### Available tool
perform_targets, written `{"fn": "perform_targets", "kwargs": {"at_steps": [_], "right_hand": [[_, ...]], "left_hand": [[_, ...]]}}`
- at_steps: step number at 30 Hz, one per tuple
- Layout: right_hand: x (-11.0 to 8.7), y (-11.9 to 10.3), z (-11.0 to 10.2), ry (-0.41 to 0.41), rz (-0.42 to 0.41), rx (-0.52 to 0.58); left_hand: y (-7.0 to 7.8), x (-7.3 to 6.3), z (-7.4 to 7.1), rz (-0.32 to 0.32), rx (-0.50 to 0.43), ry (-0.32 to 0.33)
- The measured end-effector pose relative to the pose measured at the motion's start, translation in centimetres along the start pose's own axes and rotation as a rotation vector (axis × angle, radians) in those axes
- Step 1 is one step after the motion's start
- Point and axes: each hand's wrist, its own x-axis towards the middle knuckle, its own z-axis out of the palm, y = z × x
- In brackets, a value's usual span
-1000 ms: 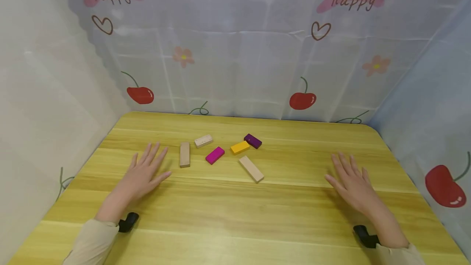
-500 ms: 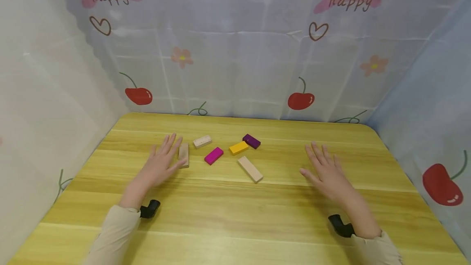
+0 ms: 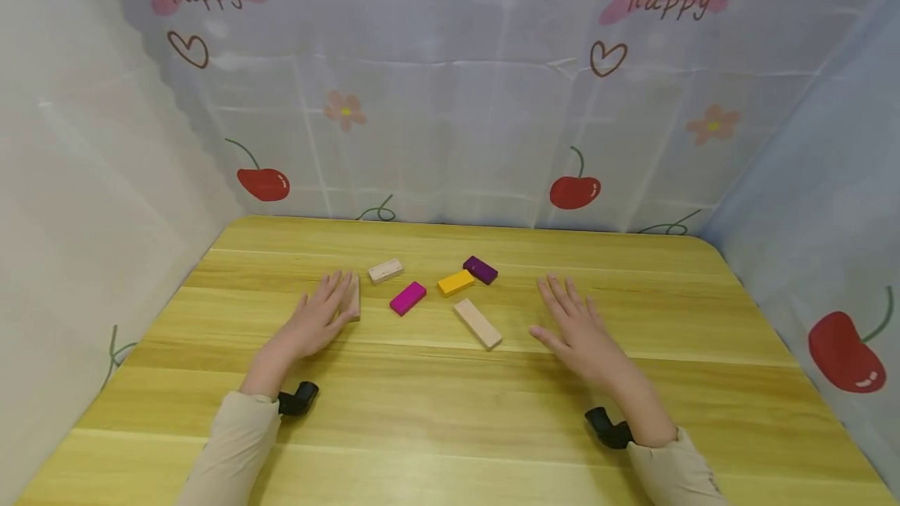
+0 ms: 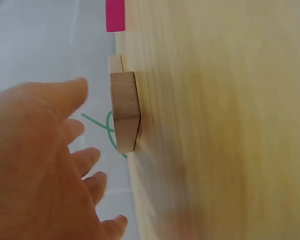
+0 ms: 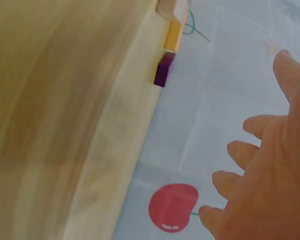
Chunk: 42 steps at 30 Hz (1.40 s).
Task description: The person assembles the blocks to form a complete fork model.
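Left hand [image 3: 314, 324] and right hand [image 3: 582, 340] are extended, empty; the leftmost bare-wood block [image 4: 125, 96] lies at the nearer left's two o'clock, long axis twelve-to-six.

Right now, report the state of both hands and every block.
Left hand: outstretched, holding nothing.
Right hand: outstretched, holding nothing.
Leftmost tan rectangular wooden block: flat, partly hidden in head view.
Short pale rectangular wooden block: flat.
Magenta rectangular block: flat.
Yellow rectangular block: flat.
Dark purple rectangular block: flat.
Long pale rectangular wooden block: flat.
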Motion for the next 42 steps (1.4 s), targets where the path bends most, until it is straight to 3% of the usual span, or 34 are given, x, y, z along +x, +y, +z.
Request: {"fn": "perform_targets", "kwargs": {"at_steps": [10, 23, 28, 34, 42], "right_hand": [[1.1, -1.0, 2.0, -0.015, -0.052, 0.082], [3.1, -2.1, 4.8, -0.095, -0.062, 0.295], [3.6, -2.3, 5.4, -0.12, -0.036, 0.238], [4.1, -2.8, 6.1, -0.067, 0.019, 0.125], [4.1, -2.8, 6.4, 0.034, 0.117, 0.146]], "left_hand": [[-0.9, -0.4, 0.6, -0.019, -0.107, -0.045], [-1.0, -0.5, 1.1, -0.03, -0.092, -0.055], [-1.0, -0.4, 1.1, -0.032, -0.085, -0.054], [-1.0, -0.3, 1.0, -0.027, -0.085, -0.051], [-1.1, -0.1, 1.1, -0.029, -0.091, -0.062]]}}
